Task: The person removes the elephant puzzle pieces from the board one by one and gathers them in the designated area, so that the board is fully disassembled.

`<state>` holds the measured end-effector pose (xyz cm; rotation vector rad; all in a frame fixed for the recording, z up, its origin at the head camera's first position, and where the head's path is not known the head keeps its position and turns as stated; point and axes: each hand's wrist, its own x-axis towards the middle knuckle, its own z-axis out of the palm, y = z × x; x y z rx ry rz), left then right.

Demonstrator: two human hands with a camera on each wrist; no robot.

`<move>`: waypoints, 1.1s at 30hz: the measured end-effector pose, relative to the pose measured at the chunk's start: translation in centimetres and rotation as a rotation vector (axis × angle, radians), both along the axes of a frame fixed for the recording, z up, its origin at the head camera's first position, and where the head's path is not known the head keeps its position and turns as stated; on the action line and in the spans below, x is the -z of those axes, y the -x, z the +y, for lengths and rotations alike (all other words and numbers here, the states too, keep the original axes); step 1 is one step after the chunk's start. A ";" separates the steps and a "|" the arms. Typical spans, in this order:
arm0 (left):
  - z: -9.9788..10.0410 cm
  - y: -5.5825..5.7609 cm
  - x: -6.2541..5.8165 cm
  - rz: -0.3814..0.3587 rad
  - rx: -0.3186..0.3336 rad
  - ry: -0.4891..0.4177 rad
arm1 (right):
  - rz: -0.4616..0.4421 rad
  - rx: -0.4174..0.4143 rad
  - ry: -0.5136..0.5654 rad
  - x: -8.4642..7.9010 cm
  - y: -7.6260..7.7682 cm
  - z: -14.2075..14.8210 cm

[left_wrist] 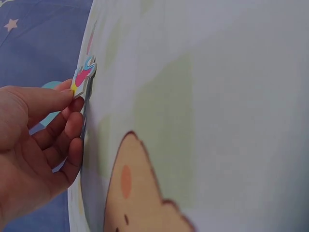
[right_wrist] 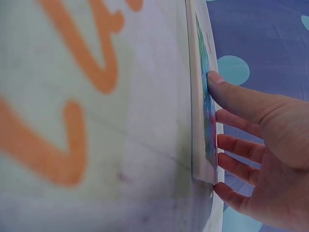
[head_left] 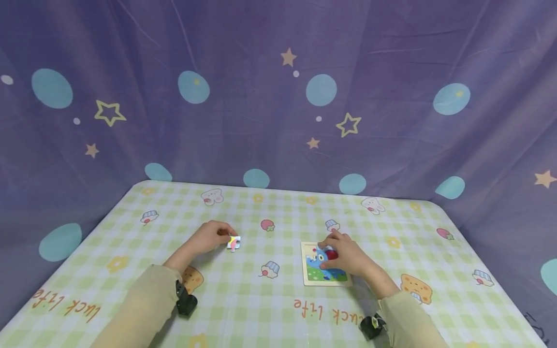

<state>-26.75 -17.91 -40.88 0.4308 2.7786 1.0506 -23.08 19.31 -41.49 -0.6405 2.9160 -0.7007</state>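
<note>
So the left hand (head_left: 213, 237), left of centre in the head view, has its grip pinched on a small puzzle piece (head_left: 233, 242), thumb against the fingers, the piece poking out past the fingertips. It's white, pink and yellow with a bit of blue, and I can't really tell whether it touches the counter. In the left wrist view the same piece sits in the upper left, other fingers curled loosely below it. The right hand (head_left: 345, 253), right of centre, has its grip spread: thumb and fingers well apart, touching down on a puzzle board (head_left: 305, 270). That board lies flat in the lower right of the head view, pale frame around a blue animal picture (head_left: 314, 263) on green, with the hand covering part of it. Further out, both arms come up from the bottom edge in beige sleeves (head_left: 143, 299), with a black gadget (head_left: 187, 303) at each wrist. All of it is over a counter (head_left: 243, 309) in a green checked cover, with a cupcake print (head_left: 271, 269) between the hands and a strawberry print (head_left: 267, 224) above that. Behind hangs a purple curtain (head_left: 243, 38) with stars and teal blobs, filling the upper half.
</note>
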 end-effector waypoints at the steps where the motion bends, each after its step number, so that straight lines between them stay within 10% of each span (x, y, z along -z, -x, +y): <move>1: 0.0 0.0 0.1 -0.004 0.001 -0.002 | 0.000 -0.001 -0.001 0.0 0.0 0.0; 33: 0.1 0.1 0.0 -0.042 -0.048 -0.006 | 0.024 -0.022 -0.005 -0.2 -0.1 0.0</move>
